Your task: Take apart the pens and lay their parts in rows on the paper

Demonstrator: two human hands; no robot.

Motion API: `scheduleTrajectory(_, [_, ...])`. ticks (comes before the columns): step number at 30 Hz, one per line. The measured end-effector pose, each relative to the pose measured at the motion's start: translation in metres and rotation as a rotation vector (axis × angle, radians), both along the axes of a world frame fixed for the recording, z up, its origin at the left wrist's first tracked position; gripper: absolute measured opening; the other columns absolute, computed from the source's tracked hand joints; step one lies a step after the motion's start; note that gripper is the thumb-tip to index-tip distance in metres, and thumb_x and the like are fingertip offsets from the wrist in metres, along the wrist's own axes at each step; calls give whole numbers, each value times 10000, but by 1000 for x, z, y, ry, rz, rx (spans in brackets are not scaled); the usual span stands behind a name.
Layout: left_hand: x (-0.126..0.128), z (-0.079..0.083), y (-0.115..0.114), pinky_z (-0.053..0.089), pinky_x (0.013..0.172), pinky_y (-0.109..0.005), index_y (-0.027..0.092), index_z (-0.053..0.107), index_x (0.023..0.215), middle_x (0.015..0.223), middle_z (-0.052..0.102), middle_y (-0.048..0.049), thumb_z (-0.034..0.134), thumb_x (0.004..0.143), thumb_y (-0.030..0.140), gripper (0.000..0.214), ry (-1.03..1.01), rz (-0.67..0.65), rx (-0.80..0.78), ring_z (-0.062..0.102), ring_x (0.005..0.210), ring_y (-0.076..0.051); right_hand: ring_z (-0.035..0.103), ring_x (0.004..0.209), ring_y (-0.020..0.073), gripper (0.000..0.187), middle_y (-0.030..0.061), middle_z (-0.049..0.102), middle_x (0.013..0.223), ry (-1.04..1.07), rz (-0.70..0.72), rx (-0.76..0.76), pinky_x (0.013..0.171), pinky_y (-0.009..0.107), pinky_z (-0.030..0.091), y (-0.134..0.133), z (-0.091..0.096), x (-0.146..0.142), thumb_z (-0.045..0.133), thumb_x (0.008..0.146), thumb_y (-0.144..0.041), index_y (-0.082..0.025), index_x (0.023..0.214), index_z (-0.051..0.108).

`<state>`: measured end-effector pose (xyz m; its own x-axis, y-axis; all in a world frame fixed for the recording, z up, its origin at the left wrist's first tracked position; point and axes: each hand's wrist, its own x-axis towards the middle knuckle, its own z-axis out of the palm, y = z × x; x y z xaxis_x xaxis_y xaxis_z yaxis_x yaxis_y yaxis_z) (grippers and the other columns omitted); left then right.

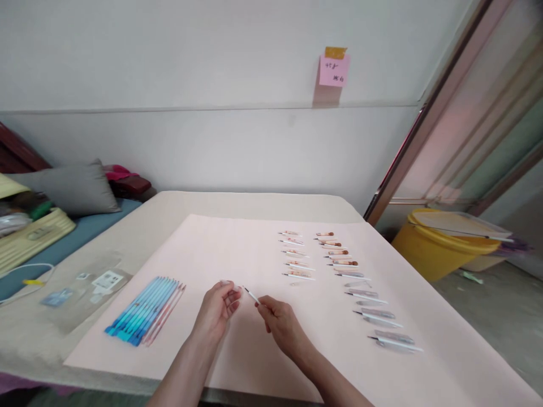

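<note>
My left hand [217, 308] is closed in a pinch around a small clear or whitish piece [236, 289], too small to make out fully. In my right hand [280, 322] is a thin white pen refill [251, 294], its dark tip pointing at the left fingers with a slight gap between. Both hands are over the pale pink sheet [229, 243]. To their left lies a row of blue pens [144, 308], with a few thin pinkish sticks [163, 317] alongside. To their right, a column of patterned pen parts [297, 275] with white refills is laid out.
Farther right runs a second column: brown-ended parts [344, 263] at the back, clear grey barrels [394, 337] with refills in front. Clear plastic bags [95, 291] lie on the left table edge. A yellow bin [436, 246] stands right of the table; a wall closes the back.
</note>
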<state>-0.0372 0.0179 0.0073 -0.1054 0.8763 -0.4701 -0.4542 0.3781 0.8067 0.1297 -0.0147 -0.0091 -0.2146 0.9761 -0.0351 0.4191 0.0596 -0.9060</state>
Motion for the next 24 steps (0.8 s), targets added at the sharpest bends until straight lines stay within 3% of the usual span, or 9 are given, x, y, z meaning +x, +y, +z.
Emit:
scheduleTrajectory(10, [22,-3,-16,392,548,-179,172,570,772,740,584,10,655,672,263,159,19,-343,31,552,657,-74,478,616,119,280,-12,537,670,-183,-54,167,574,219,315,1,1,-1,353,906,-307,-216,738,557])
scheduleTrajectory(17, [31,-16,-20,386,549,-192,177,565,813,707,576,16,660,650,240,199,-57,-318,-42,557,627,-81,515,677,126,289,16,532,751,-242,-12,147,633,224,360,-1,8,-3,342,916,-269,-209,798,599])
scheduleTrajectory(24, [35,-23,-21,385,516,-196,173,529,727,631,557,25,649,663,261,161,-114,-261,-58,530,544,-76,516,655,123,220,16,512,771,-313,-14,179,612,232,364,-1,0,-4,378,872,-193,-210,838,595])
